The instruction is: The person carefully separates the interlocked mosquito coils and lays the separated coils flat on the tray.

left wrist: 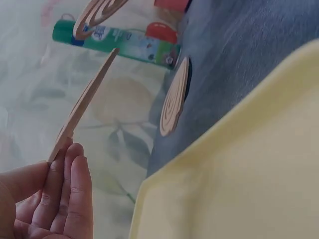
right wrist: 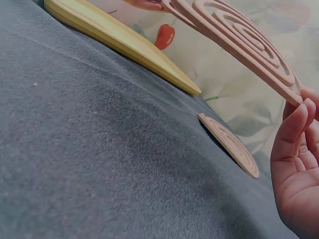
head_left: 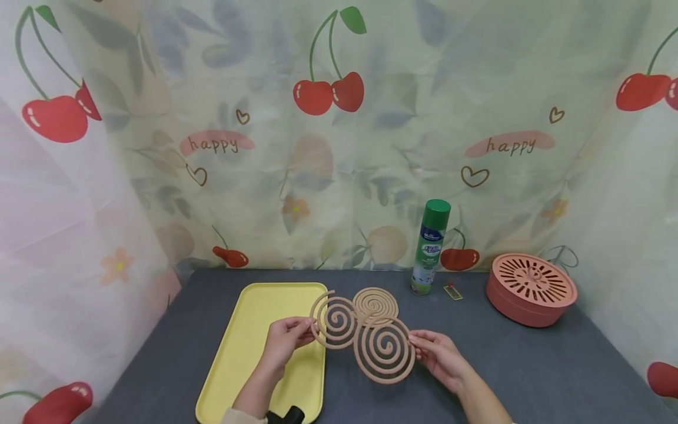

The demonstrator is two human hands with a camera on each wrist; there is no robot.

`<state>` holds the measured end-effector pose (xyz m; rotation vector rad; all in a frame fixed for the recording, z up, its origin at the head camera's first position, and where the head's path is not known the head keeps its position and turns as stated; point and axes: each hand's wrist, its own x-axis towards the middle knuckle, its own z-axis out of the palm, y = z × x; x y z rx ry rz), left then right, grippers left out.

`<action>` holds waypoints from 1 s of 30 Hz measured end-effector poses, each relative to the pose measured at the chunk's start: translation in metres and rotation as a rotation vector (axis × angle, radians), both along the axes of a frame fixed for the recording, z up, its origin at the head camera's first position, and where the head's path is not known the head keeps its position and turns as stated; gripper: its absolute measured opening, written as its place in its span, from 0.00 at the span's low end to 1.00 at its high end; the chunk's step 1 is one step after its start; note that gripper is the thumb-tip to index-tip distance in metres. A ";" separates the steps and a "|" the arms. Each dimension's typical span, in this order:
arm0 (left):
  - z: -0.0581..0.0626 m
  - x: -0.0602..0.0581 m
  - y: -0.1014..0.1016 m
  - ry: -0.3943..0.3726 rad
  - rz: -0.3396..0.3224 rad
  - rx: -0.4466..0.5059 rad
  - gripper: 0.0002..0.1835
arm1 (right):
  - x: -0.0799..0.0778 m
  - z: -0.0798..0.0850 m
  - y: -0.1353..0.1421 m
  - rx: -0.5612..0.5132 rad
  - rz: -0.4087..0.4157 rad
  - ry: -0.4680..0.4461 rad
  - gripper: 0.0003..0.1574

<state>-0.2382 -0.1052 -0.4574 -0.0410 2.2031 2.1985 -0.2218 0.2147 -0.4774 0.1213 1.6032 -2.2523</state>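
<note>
Two tan mosquito coils are held up above the dark tabletop. Between thumb and fingers, my left hand (head_left: 284,343) pinches the outer edge of the left coil (head_left: 336,319), which shows nearly edge-on in the left wrist view (left wrist: 84,105). My right hand (head_left: 438,357) pinches the right rim of the other coil (head_left: 388,348), fingertips at its edge in the right wrist view. In the head view the two held coils meet side by side. Behind them a third, tightly wound coil (head_left: 374,304) lies flat on the table, partly covered by the right-hand coil.
A yellow tray (head_left: 242,330) lies at left, under my left hand. At the back stand a green spray can (head_left: 428,253) and, beside it, a small metal piece (head_left: 452,291). A round pink slotted box (head_left: 531,294) sits far right. Printed curtains border the dark table (head_left: 508,365).
</note>
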 end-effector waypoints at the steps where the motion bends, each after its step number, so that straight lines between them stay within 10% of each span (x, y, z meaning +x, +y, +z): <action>1: 0.000 -0.002 -0.002 -0.005 0.008 0.004 0.15 | 0.001 -0.001 0.001 -0.003 -0.003 -0.003 0.05; 30: -0.016 -0.042 -0.077 -0.049 0.228 0.131 0.18 | 0.010 -0.008 0.009 -0.034 -0.057 -0.082 0.05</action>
